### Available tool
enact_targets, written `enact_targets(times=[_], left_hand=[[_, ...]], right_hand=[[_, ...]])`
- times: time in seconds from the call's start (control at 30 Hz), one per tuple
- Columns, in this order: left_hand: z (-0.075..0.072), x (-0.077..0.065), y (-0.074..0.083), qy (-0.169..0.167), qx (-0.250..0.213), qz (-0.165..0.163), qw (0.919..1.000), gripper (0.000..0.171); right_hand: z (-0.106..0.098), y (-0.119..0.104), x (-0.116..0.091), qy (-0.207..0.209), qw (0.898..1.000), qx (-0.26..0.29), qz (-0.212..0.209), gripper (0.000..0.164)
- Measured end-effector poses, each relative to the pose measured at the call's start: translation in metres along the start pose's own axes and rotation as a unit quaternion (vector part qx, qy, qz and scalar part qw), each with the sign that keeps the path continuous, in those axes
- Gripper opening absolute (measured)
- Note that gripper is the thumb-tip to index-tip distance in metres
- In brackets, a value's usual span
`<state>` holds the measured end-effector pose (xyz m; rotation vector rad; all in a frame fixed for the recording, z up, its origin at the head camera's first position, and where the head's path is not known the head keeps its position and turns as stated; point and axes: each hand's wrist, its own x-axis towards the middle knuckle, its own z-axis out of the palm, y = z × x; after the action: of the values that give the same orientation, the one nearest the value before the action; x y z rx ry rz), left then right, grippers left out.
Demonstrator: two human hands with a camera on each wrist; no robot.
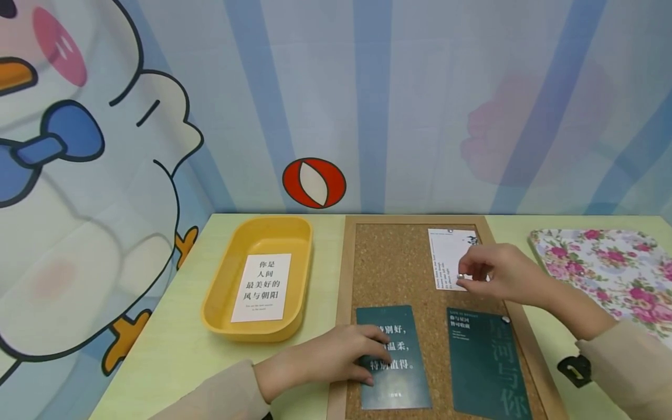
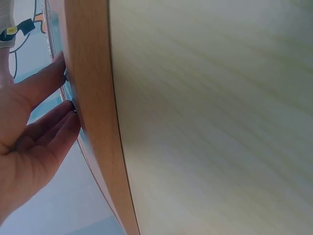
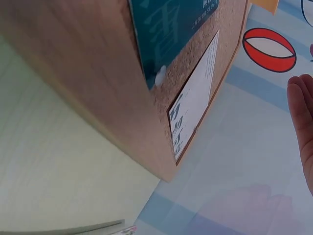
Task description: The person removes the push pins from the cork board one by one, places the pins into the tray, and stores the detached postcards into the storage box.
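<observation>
My left hand [image 1: 343,357] lies over a dark green card [image 1: 396,394] with white writing, its fingers spread and touching the card's left part. That card lies on a wood-framed corkboard [image 1: 391,262]. Above the board my right hand [image 1: 499,274] pinches a small shiny pushpin [image 1: 461,277] between thumb and forefinger, over a white card [image 1: 446,256]. A pin [image 1: 450,231] sits at the white card's top edge. Lower right, a second green card [image 1: 485,361] has a pin [image 1: 506,319] at its upper right corner. In the left wrist view, the board's frame [image 2: 95,107] partly hides the left fingertips.
A yellow tray [image 1: 223,315] holding a white card [image 1: 261,289] with black writing stands left of the board. On the right lies a flower-patterned board [image 1: 604,256]. Behind the table [image 1: 173,350] hangs a printed cloth [image 1: 420,116].
</observation>
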<state>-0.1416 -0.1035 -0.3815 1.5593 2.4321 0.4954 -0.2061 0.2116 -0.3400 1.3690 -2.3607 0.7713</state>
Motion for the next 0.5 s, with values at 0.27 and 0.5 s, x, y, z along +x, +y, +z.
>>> enact_targets(times=[0.27,0.5], left_hand=[[-0.001,0.000,0.001,-0.009,-0.011,-0.012,0.9998,0.033],[-0.001,0.000,0.002,-0.006,-0.008,-0.010,0.9999,0.034]], right_hand=[[-0.010,0.007,-0.006,0.005,1.000,-0.010,-0.009,0.015],[-0.021,0.010,-0.014,0.008,1.000,-0.026,0.011,0.028]])
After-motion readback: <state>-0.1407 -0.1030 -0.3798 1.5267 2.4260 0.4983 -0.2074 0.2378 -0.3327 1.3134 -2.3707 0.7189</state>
